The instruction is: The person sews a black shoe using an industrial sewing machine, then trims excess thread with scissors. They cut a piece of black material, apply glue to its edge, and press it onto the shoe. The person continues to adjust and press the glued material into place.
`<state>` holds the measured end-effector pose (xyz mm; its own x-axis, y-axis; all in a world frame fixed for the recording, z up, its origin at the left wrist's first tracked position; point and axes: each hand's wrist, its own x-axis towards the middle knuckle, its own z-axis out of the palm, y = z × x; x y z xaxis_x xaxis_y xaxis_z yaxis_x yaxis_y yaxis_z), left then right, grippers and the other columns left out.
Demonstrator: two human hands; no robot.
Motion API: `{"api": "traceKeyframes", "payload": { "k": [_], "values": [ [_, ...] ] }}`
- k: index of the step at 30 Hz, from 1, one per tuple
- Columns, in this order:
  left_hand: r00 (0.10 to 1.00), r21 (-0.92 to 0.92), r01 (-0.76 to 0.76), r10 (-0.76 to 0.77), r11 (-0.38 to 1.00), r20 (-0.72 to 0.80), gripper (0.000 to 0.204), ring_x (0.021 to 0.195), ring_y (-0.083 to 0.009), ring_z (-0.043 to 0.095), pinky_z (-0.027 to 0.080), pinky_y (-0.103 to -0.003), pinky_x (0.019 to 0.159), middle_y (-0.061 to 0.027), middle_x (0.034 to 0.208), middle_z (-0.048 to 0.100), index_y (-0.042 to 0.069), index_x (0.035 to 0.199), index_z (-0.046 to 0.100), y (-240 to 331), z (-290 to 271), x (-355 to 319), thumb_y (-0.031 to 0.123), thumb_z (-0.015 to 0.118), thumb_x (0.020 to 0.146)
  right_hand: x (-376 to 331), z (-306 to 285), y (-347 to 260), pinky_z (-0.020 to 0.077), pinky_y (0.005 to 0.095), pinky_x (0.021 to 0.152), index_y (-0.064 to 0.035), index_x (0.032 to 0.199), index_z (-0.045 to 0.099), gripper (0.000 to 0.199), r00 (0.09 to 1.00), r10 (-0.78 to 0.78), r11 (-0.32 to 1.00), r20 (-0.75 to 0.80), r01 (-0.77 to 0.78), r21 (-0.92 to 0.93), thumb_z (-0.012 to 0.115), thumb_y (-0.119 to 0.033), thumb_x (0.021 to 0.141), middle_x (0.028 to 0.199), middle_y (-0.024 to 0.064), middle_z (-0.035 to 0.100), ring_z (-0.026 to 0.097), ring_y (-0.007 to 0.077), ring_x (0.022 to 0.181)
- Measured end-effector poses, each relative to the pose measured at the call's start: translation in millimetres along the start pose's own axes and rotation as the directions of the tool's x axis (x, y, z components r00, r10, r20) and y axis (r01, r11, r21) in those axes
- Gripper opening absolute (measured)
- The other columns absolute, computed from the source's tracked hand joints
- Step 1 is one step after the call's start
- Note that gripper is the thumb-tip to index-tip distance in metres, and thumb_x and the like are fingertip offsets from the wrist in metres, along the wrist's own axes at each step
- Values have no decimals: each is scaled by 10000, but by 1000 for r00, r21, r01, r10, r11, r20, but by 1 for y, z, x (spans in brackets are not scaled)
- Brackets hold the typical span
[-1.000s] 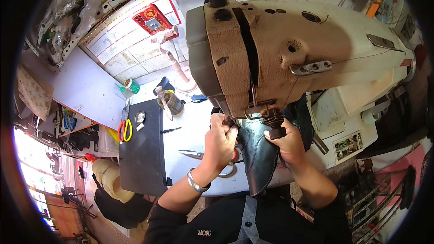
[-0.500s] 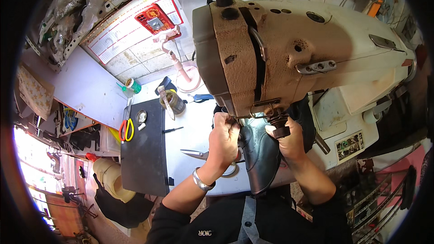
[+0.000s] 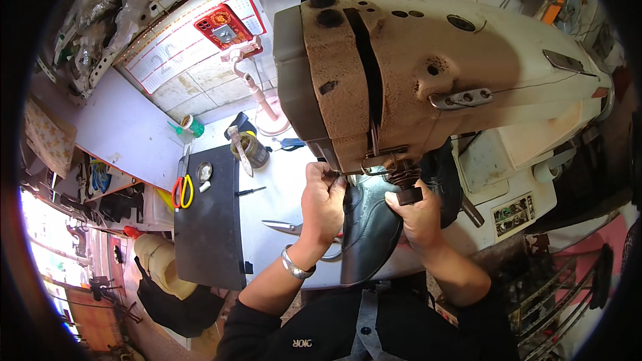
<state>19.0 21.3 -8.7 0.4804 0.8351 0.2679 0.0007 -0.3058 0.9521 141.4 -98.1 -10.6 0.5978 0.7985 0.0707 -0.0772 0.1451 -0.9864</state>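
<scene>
A black leather shoe upper (image 3: 370, 227) lies under the head of a worn cream sewing machine (image 3: 428, 73). My left hand (image 3: 322, 204) grips the upper's left edge, with fingertips pinched close to the needle area. My right hand (image 3: 420, 217) presses on the upper's right side, just below the presser foot. A metal bracelet sits on my left wrist. The machine head hides the needle itself.
Grey scissors (image 3: 284, 227) lie on the white table left of my left hand. A black mat (image 3: 207, 227) carries yellow-handled scissors (image 3: 182, 190) and a small round tin. A cup of tools (image 3: 249, 149), a thread stand and a wall calendar (image 3: 194, 33) stand farther back.
Both hands stay on the shoe upper under the machine. My left hand has shifted slightly up toward the needle; the camera has moved a little closer.
</scene>
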Motion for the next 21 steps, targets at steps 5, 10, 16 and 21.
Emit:
{"api": "traceKeyframes", "payload": {
  "k": [5,10,16,21],
  "values": [
    [999,-95,-21,19,995,-30,174,828,-115,555,439,-240,777,-83,899,603,4,1065,427,-2,5,0,-42,510,919,-4,3,8,460,260,880,28,1100,603,254,1000,-2,998,-24,4,59,614,-9,848,1044,86,654,591,122,955],
    [997,72,-83,83,994,7,182,820,-110,553,444,-244,770,-84,914,603,0,1064,432,-6,-4,4,-40,525,913,-5,5,11,465,273,884,23,1107,601,284,999,-2,996,-36,5,84,632,-16,827,1053,100,651,602,145,971],
    [984,-87,-37,51,996,169,340,903,-117,538,436,-262,821,-46,1064,591,22,1231,470,-14,-11,18,-74,497,906,-14,9,10,472,295,850,21,1096,600,295,997,-56,997,-61,53,-61,649,-33,810,1024,131,640,617,206,937],
    [980,-179,29,7,983,197,232,1009,-158,560,435,-300,914,-52,1102,629,-11,1147,585,-19,-14,20,-14,522,924,-16,11,10,475,304,823,13,1098,604,298,971,-236,957,-29,227,-182,668,-52,814,989,143,626,613,228,907]
  ]
}}
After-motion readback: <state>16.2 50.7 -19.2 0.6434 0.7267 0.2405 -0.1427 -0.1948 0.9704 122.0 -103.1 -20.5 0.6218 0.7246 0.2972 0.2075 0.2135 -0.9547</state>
